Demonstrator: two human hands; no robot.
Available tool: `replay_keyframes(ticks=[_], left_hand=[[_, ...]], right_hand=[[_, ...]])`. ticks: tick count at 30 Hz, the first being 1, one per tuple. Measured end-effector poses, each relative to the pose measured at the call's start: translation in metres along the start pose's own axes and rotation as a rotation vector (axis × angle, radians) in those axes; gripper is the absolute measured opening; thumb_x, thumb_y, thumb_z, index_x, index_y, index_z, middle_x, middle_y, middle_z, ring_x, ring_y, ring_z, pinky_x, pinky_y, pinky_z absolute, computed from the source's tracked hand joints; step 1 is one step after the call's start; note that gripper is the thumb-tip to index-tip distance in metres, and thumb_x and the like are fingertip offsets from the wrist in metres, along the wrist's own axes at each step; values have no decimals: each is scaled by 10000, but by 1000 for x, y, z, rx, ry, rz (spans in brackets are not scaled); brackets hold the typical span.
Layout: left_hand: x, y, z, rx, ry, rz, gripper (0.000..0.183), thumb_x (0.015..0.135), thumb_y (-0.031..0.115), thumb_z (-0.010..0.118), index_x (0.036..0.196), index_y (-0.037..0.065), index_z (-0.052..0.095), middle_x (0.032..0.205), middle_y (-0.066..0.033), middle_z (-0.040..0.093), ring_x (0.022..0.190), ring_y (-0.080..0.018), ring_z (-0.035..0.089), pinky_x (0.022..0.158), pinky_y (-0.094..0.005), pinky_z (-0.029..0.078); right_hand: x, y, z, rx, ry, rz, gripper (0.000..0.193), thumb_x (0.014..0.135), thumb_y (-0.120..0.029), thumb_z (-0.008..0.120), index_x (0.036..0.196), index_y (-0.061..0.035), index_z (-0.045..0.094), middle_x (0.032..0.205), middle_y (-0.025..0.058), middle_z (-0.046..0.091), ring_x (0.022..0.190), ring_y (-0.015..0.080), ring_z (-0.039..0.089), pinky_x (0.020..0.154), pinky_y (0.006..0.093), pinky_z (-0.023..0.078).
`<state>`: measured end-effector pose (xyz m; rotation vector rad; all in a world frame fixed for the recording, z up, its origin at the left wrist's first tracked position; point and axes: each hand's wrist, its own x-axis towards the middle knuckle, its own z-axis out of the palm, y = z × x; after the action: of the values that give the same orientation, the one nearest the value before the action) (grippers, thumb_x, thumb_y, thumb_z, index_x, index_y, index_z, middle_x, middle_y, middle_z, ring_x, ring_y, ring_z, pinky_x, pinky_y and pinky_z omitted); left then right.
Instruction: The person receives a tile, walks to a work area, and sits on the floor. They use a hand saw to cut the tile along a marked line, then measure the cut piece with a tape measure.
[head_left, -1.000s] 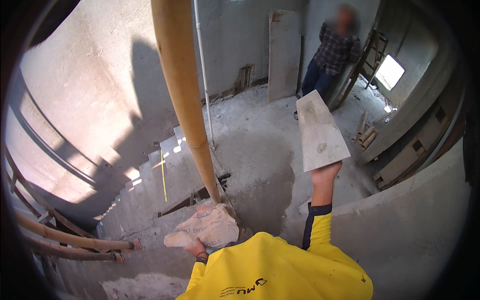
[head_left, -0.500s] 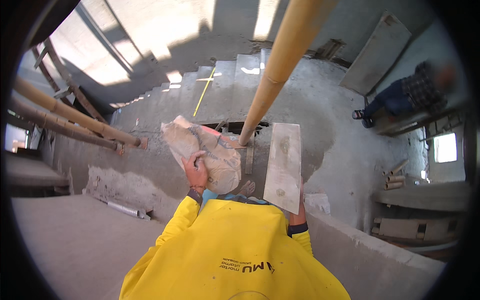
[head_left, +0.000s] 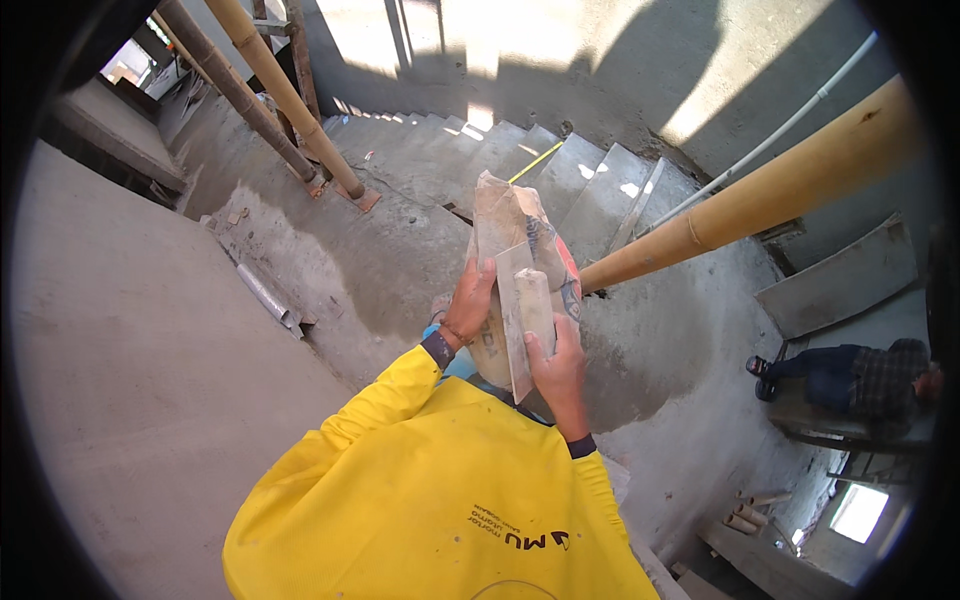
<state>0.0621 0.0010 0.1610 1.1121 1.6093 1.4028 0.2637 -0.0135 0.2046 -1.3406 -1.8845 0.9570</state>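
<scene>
A crumpled brown paper sack (head_left: 500,212) stands upright in front of my yellow-sleeved arms. My left hand (head_left: 468,303) is closed on the sack's left side, its fingertips close to the edge of a flat plastering float (head_left: 512,310). My right hand (head_left: 560,372) grips the float by its pale block handle (head_left: 535,300), which faces right. The float's flat face is turned toward the sack and seems to rest against it; whether they touch is hard to tell. Most of the sack's lower part is hidden behind the float and my hands.
Thick bamboo poles rise at right (head_left: 740,215) and left (head_left: 290,95). Concrete stairs (head_left: 590,190) descend beyond the sack, with a yellow strip (head_left: 535,163) on them. A silvery tube (head_left: 265,295) lies beside the left ledge (head_left: 150,380). A person (head_left: 860,380) is at far right.
My view has swung to the right. My right hand has brought the float leftward and turned it, so its handle shows beside the sack. The sack now stands more upright.
</scene>
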Motion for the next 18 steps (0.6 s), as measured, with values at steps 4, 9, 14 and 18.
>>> replay_keyframes(ticks=[4,9,14,18], left_hand=[[-3,9,-2,-95,11,-44,559,1099,452,471,1379,-31,507,1254,-177,658,1161,-245,605,1033,-372,461],[-7,2,-7,-194,57,-107,530,1098,418,481,1371,-34,526,1261,-178,669,1155,-238,616,1020,-369,474],[-10,10,-12,-238,56,-92,506,1103,399,483,1352,-37,545,1254,-156,671,1141,-220,611,1020,-356,471],[-15,9,-26,-301,21,-101,514,1066,404,563,1352,-23,554,1253,-139,669,1140,-204,614,1019,-353,477]], right_hand=[[0,-9,7,-136,0,-48,387,871,-243,768,1173,-55,615,1105,194,610,1026,434,620,834,484,510],[7,-13,8,-204,101,-286,539,803,-276,831,1227,-47,589,1196,202,540,1109,412,562,965,484,470],[9,-10,16,206,56,-81,742,763,-311,870,1350,-3,537,1351,217,543,1222,362,565,1048,453,454],[10,-12,15,179,-127,-26,834,741,-354,893,1406,-16,520,1303,218,599,1222,392,591,1032,468,469]])
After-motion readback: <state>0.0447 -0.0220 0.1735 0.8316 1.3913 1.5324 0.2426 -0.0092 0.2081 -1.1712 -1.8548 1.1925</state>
